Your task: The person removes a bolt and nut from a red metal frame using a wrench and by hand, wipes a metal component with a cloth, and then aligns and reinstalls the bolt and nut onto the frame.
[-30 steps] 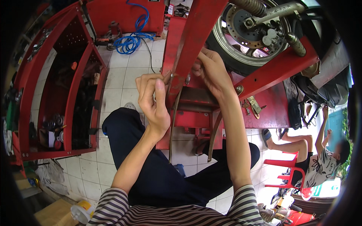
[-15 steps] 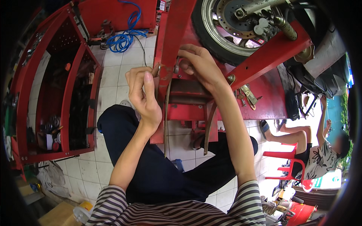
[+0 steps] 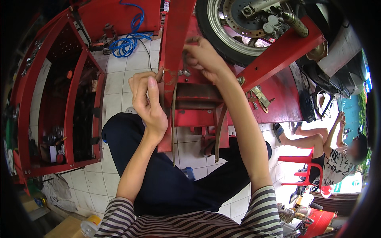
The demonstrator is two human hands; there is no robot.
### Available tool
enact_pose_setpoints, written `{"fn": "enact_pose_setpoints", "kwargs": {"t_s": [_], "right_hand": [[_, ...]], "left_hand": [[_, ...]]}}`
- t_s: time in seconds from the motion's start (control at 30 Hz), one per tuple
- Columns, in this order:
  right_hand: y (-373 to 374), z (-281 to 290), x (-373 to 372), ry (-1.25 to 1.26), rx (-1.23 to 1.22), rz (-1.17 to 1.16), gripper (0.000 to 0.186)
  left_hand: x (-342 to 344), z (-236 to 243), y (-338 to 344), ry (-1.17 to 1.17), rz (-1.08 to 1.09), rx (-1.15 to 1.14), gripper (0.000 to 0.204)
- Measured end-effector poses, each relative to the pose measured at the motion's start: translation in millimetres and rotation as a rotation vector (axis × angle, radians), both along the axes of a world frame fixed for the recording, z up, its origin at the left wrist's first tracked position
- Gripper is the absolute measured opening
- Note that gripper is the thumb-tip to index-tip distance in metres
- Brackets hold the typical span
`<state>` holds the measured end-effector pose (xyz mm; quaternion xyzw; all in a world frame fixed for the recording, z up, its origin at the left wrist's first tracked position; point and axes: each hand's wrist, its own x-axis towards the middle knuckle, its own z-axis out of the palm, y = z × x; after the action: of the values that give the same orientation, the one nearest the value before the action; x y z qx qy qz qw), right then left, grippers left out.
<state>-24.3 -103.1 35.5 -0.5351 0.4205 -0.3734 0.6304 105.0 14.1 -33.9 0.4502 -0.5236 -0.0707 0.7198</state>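
The left hand (image 3: 149, 101) is pinching a small dark piece (image 3: 160, 75) at the red post's (image 3: 172, 51) left edge; the right hand (image 3: 204, 59) is curling opposite, its hold unclear. Between them, a greyish metal fastener (image 3: 186, 72) is projecting beside the post, apparently leaving the fastening unfinished; how much is remaining cannot be told.

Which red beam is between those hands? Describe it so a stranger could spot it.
Find the large wheel at the top. Just left of it, a red beam runs down from the picture's top edge, between the left hand and right hand. Unlike the slanting red bar below the wheel, it looks nearly upright.
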Motion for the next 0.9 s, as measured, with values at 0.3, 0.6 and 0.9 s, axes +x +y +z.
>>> {"fn": "enact_pose_setpoints", "kwargs": {"t_s": [0.3, 0.6, 0.9], "right_hand": [[36, 12, -14, -0.027, -0.246, -0.222, 0.038], [103, -9, -16, -0.147, -0.890, -0.400, 0.008], [121, -23, -23, 0.071, -1.305, -0.075, 0.006]], "left_hand": [[1, -1, -1, 0.005, 0.010, 0.017, 0.029], [-4, 2, -3, 0.012, 0.018, -0.019, 0.029], [-3, -2, -5, 0.002, 0.049, -0.043, 0.030]]}}
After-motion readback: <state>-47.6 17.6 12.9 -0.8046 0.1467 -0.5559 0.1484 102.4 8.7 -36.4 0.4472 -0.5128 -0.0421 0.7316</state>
